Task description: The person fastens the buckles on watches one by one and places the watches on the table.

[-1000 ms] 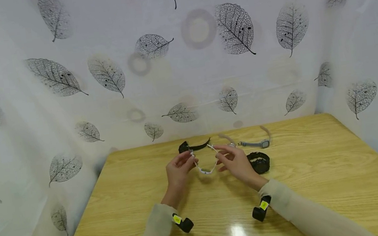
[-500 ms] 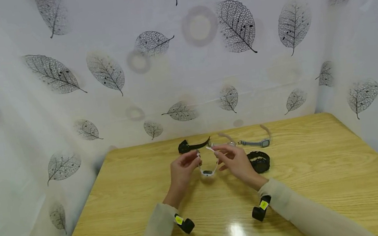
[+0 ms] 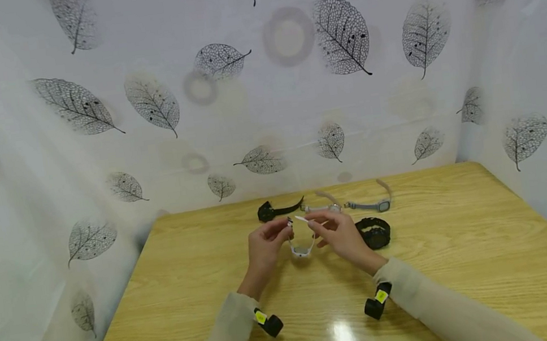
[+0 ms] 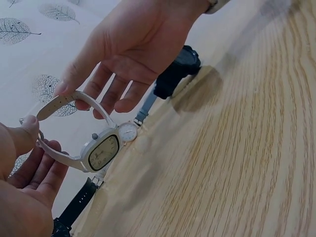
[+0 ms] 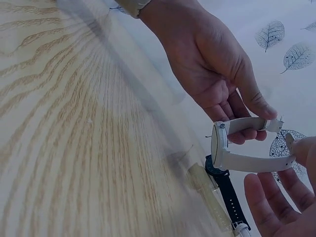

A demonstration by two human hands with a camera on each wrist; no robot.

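Observation:
A white wristwatch [image 3: 301, 251] hangs between both hands over the wooden table, its strap bent into a U with the face at the bottom. My left hand [image 3: 264, 246] pinches the buckle end between thumb and fingers. The other strap end, with the holes, is pinched by my right hand [image 3: 339, 233]. In the left wrist view the rectangular watch face [image 4: 103, 153] has a dark rim and a crown on its side. The right wrist view shows the white buckle [image 5: 274, 125] at the left thumb, apart from the free strap tip [image 5: 290, 140].
Beyond the hands lie a black strap watch [image 3: 265, 212], a pale round-faced watch [image 3: 333, 207] and a blue-grey watch [image 3: 367, 207]. A chunky black watch [image 3: 377, 237] stands beside the right hand. A leaf-printed curtain [image 3: 266, 109] borders the table [image 3: 449, 263].
My left hand has moved right, toward the right hand, bringing the strap ends closer together. The watch face has shifted slightly right and tilted. The right hand has barely moved.

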